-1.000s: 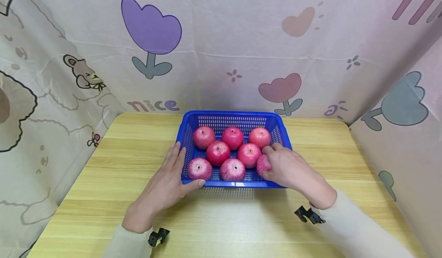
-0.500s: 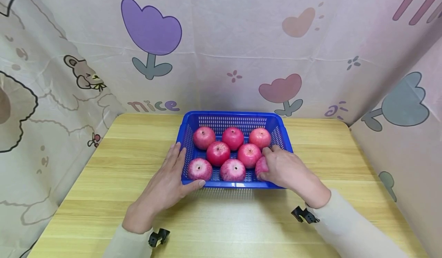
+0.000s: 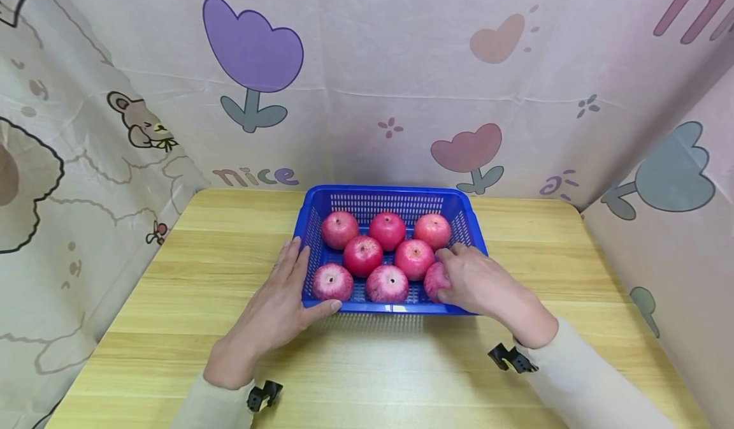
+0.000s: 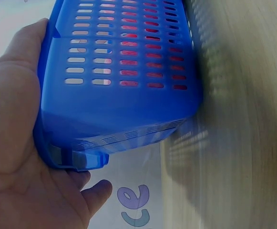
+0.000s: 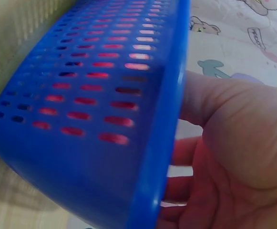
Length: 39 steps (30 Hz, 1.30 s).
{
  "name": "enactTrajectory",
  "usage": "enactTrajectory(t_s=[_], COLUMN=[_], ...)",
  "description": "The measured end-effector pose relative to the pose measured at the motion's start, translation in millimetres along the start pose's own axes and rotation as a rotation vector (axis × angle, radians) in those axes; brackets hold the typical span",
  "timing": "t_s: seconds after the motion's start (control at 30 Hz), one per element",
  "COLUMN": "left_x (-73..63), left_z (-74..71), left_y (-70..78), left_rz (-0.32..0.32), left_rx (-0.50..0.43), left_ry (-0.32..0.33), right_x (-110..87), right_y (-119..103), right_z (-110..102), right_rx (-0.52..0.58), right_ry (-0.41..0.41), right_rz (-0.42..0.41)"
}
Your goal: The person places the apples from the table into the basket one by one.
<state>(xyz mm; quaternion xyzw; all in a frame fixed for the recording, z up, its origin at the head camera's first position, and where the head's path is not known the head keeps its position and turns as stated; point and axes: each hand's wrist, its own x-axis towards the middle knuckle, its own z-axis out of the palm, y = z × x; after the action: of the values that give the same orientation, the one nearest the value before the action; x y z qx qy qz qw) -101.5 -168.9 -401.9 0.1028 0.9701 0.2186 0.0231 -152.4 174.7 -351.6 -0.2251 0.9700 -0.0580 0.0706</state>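
A blue plastic basket (image 3: 395, 308) holds several red apples in three rows. My right hand (image 3: 484, 282) reaches over the basket's front right corner, its thumb and fingers round the front right apple (image 3: 436, 281) and covering part of that fruit. Along the left end, my left hand (image 3: 272, 311) rests on the rim with straight fingers, the thumb lying at the front edge. The left wrist view has the left palm (image 4: 9, 119) against the basket corner (image 4: 119, 105). In the right wrist view, the right hand (image 5: 243, 143) passes behind the blue rim (image 5: 164, 119), which hides the fingertips.
The basket stands on a light wooden table (image 3: 373, 365) near its back edge. Behind it hangs a printed cloth (image 3: 367, 46), with more cloth down both sides. Small black cameras sit at the left wrist (image 3: 264, 396) and right wrist (image 3: 512, 357).
My right hand has shifted slightly left and then back right, with the front right apple moving a little between its fingers. The left hand and the basket have stayed in place.
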Motion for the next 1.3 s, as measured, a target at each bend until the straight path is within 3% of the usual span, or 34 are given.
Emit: enactTrajectory(t_s=[0.13, 0.4, 0.8, 1.3], left_x=[-0.1, 0.1, -0.1, -0.4], left_z=[0.0, 0.5, 0.9, 0.0], left_y=[0.0, 0.5, 0.0, 0.9], left_rz=[-0.001, -0.001, 0.000, -0.012], left_rx=[0.003, 0.001, 0.000, -0.001], left_ry=[0.002, 0.002, 0.002, -0.001], right_x=[1.0, 2.9, 2.6, 5.8], right_y=[0.9, -0.6, 2.6, 1.2], right_z=[-0.8, 8.0, 8.1, 10.7], right_rx=[0.005, -0.012, -0.002, 0.003], right_ry=[-0.009, -0.034, 0.004, -0.009], right_rz=[-0.012, 0.068, -0.004, 0.053])
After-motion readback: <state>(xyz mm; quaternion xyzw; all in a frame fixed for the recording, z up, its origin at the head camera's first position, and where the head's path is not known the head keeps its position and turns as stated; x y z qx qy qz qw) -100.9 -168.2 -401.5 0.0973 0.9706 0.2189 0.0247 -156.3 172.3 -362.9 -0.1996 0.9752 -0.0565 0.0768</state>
